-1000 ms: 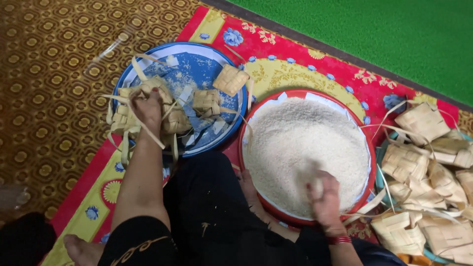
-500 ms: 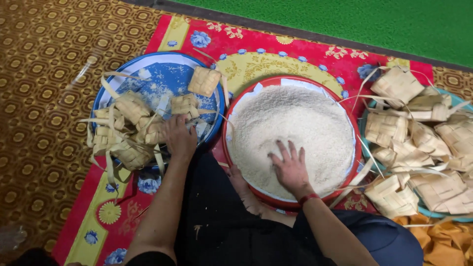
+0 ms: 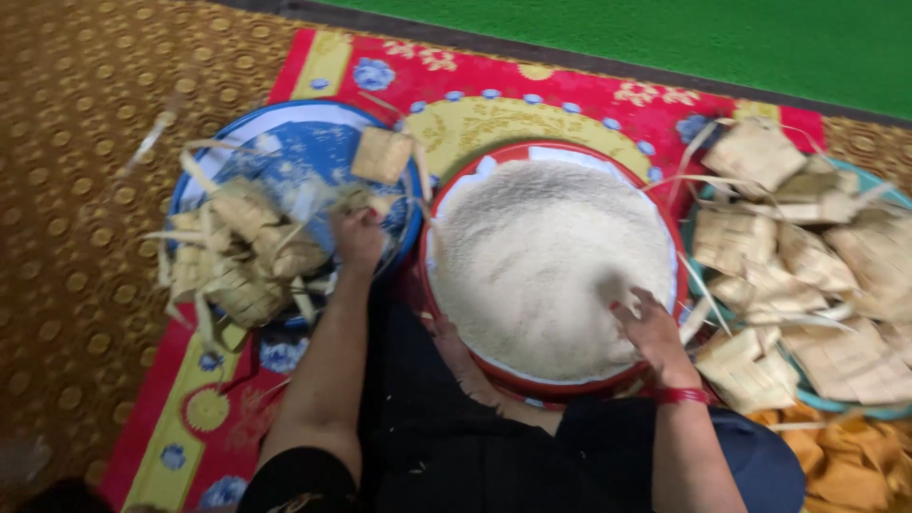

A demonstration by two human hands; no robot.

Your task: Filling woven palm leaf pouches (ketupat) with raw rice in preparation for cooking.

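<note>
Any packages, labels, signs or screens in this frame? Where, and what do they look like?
No labels, signs or screens; the only packages are woven leaf pouches.
Empty woven pouches: pale straw, squarish, loose strips trailing, piled on the blue tray, by the left hand.
Woven pouches: tan, squarish, heaped on the teal tray, right of the red basin of rice, near the right hand.

My right hand [image 3: 654,328], which a second ago was cupped over the near edge of the white rice [image 3: 551,256] and then lay spread flat on it, now digs its fingertips into the heap's right side. My left hand [image 3: 359,237] has left the pile of woven leaf pouches [image 3: 249,252] and reached to the right edge of the blue tray [image 3: 285,123], fingers curled on a pouch there.
</note>
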